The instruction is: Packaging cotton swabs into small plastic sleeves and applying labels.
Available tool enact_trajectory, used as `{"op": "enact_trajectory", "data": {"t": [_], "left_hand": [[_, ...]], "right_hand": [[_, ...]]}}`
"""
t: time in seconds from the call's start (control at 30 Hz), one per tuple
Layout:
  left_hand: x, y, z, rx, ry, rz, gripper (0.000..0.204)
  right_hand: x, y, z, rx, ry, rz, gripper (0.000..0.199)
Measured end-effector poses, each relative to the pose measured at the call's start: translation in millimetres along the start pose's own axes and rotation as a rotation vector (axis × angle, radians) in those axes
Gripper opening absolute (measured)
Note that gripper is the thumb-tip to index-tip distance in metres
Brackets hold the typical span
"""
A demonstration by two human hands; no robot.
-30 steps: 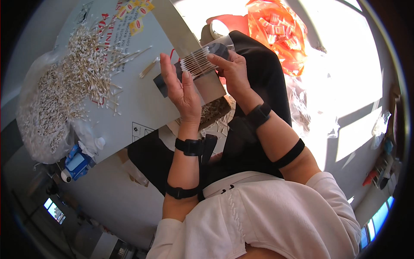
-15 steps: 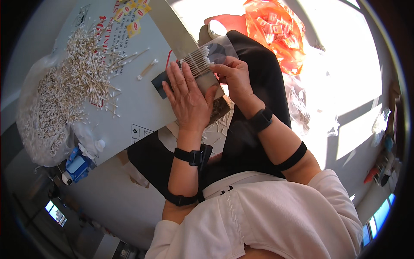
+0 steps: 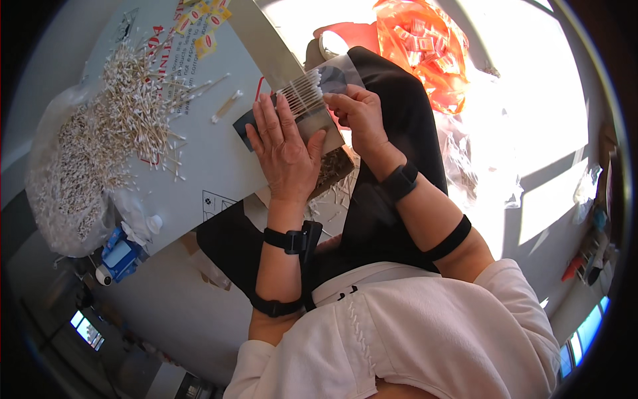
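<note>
A neat row of cotton swabs [image 3: 302, 94] lies side by side on a dark flat sheet with a clear plastic piece [image 3: 340, 72] at its far right. My left hand [image 3: 287, 159] lies flat over the sheet's near left part, fingers stretched, tips touching the left ends of the row. At the row's right end, my right hand [image 3: 362, 118] is closed in a pinch; what sits between thumb and finger is too small to make out. Beneath the sheet stands an open cardboard box [image 3: 335, 169] with loose swabs in it.
A large heap of loose cotton swabs [image 3: 133, 100] spills from a clear plastic bag [image 3: 43, 153] on the grey tabletop [image 3: 226, 156]. One paired bundle of swabs [image 3: 227, 106] lies apart. Yellow packets [image 3: 205, 43] lie at the far edge. An orange bag [image 3: 425, 60] of small packs stands to the right.
My left hand has slid slightly left across the sheet. My right hand has shifted a little to the left, still pinching at the row's right end.
</note>
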State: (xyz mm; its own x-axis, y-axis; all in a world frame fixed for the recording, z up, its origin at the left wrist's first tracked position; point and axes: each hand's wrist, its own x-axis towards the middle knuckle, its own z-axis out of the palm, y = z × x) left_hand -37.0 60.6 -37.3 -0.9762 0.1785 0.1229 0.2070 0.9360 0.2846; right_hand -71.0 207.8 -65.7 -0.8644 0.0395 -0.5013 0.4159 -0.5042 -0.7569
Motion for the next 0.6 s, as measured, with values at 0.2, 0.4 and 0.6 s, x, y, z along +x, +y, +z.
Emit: {"op": "enact_trajectory", "data": {"t": [0.2, 0.4, 0.6], "left_hand": [[-9, -9, -2, -0.068, 0.159, 0.024, 0.055], [11, -22, -2, -0.231, 0.261, 0.066, 0.028], [17, -19, -1, -0.205, 0.244, 0.071, 0.023]], "right_hand": [[0, -1, 7, 0.013, -0.007, -0.045, 0.006], [-1, -2, 9, 0.035, -0.032, -0.068, 0.004], [-1, -4, 9, 0.059, -0.021, -0.062, 0.005]]}}
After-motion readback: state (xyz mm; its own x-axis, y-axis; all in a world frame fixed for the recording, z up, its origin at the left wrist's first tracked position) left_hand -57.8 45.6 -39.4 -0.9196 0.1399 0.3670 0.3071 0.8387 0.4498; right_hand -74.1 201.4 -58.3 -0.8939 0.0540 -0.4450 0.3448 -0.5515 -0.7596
